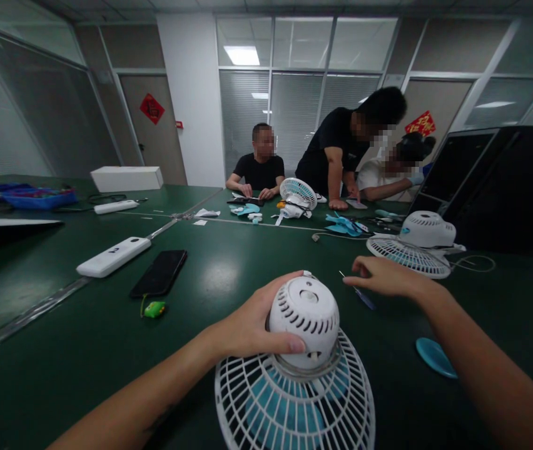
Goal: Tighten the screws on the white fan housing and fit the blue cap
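One fan [311, 357], face-down (axis near-upright).

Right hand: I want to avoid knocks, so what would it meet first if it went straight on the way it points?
The right hand points roughly toward the white fan housing held by the left hand, so likely that first; depth is unclear, and it might pass just beyond.

I'm at a dark green table [229, 240], shiny strip [27, 322] along its left part. Facing me: white pillar [191, 94], framed window [304, 44], blinds [293, 119] in lower panes, bright light panel [241, 55] showing up top. Brown left door [163, 147] and right door [451, 103], red signs [152, 109] on both. Glazed wall [41, 94] to my left. Gridded ceiling [294, 5], dim room.
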Action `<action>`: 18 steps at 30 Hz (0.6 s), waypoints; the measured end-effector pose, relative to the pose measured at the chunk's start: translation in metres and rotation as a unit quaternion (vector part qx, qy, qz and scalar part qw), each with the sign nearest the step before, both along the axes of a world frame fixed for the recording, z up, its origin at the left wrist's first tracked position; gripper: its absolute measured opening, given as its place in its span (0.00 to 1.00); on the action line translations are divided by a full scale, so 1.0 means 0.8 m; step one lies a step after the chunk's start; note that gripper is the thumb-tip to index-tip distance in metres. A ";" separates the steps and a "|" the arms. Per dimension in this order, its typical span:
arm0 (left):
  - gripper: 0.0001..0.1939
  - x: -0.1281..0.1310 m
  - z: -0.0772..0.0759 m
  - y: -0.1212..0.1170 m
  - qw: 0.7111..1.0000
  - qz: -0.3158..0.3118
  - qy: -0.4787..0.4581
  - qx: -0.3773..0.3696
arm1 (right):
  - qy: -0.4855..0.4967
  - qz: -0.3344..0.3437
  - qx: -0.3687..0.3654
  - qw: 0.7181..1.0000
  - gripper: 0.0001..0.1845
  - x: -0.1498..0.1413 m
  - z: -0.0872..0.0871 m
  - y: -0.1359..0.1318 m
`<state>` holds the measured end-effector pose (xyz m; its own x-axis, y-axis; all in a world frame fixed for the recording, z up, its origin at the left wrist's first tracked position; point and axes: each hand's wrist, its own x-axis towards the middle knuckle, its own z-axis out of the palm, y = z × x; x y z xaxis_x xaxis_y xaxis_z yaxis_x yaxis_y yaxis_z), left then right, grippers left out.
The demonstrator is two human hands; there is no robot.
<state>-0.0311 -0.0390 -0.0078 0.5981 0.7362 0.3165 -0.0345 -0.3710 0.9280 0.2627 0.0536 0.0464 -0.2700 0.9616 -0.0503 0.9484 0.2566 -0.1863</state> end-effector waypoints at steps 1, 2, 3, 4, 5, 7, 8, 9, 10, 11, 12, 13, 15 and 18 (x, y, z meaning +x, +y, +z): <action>0.52 0.000 0.000 0.000 1.000 0.001 -0.003 -0.001 | -0.004 -0.011 -0.015 1.000 0.23 0.009 -0.012 0.001; 0.52 0.000 0.000 0.000 1.000 0.002 -0.004 -0.003 | -0.007 -0.018 -0.032 0.999 0.23 0.017 -0.023 0.001; 0.52 -0.001 0.000 0.000 1.000 0.002 -0.004 -0.003 | -0.007 -0.021 -0.049 0.999 0.23 0.025 -0.034 0.000; 0.52 -0.001 0.000 -0.001 1.000 0.001 -0.002 -0.002 | -0.004 -0.020 -0.064 0.998 0.21 0.031 -0.043 -0.001; 0.52 -0.001 0.000 -0.001 1.000 0.001 0.000 0.001 | 0.002 -0.016 -0.074 0.997 0.19 0.037 -0.051 -0.002; 0.52 -0.001 0.000 -0.001 1.000 0.001 0.003 0.007 | 0.024 -0.007 -0.082 0.996 0.15 0.046 -0.060 -0.002; 0.52 -0.001 0.001 -0.001 1.000 0.002 0.002 0.009 | 0.039 -0.003 -0.081 0.996 0.14 0.049 -0.062 -0.001; 0.51 -0.001 0.001 -0.001 1.000 0.003 0.000 0.009 | 0.056 -0.001 -0.076 0.996 0.13 0.051 -0.062 0.000; 0.51 -0.001 0.001 -0.001 1.000 0.005 -0.002 0.010 | 0.076 0.000 -0.070 0.995 0.13 0.052 -0.061 0.002; 0.51 -0.001 0.001 -0.001 1.000 0.006 -0.003 0.010 | 0.098 0.001 -0.060 0.993 0.14 0.052 -0.060 0.004; 0.51 -0.001 0.001 -0.001 1.000 0.006 -0.004 0.013 | 0.124 0.001 -0.047 0.991 0.15 0.052 -0.057 0.005; 0.51 0.000 0.000 -0.001 1.000 0.006 -0.005 0.017 | 0.152 -0.001 -0.027 0.988 0.16 0.051 -0.054 0.006; 0.51 0.000 0.000 0.000 1.000 0.005 -0.004 0.028 | 0.215 -0.011 0.026 0.976 0.19 0.049 -0.048 0.007; 0.50 -0.001 -0.001 0.002 0.999 0.009 0.001 0.046 | 0.326 -0.034 0.121 0.937 0.26 0.039 -0.037 0.007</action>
